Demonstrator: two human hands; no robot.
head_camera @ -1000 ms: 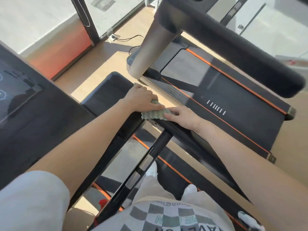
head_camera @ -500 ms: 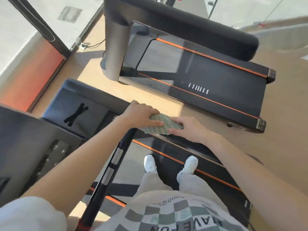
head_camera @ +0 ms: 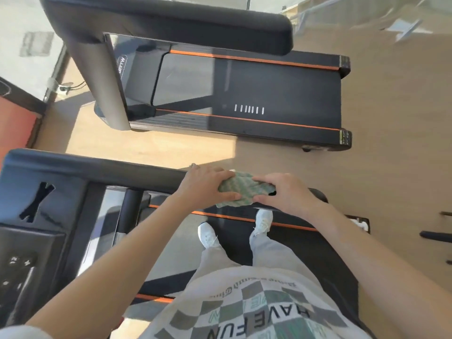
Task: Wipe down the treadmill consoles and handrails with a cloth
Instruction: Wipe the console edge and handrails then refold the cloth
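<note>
both hands, left hand (head_camera: 205, 184) and right hand (head_camera: 283, 192), grip the green cloth (head_camera: 241, 192) round the handrail (head_camera: 122, 171), its right end near, bare floor (head_camera: 391, 118) beyond.

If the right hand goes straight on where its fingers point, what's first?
The right hand grips the cloth; just past it, probably the left hand, holding the same cloth on the handrail.

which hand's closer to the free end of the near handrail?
Right. The right hand grips the cloth just short of the handrail end; the left hand grips it farther along, toward the console.
</note>
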